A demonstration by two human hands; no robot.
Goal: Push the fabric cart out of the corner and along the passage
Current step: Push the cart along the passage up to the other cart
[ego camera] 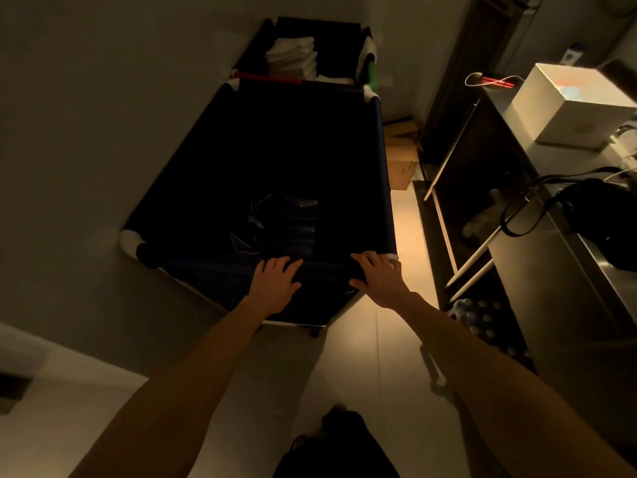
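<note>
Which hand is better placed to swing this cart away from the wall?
Probably the right hand. It sits at the near corner of the fabric cart on the open-floor side, while the left hand rests mid-rim, nearer the wall. Pulling that corner should turn the cart.

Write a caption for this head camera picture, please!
Both hands, left and right, rest on the dark fabric cart's near rim.

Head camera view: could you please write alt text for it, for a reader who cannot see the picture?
In dim light, a person's left hand and right hand rest on the near rim of a dark fabric cart standing beside a wall. A second cart behind it holds stacked white towels; a metal counter lines the right side of the passage.
</note>
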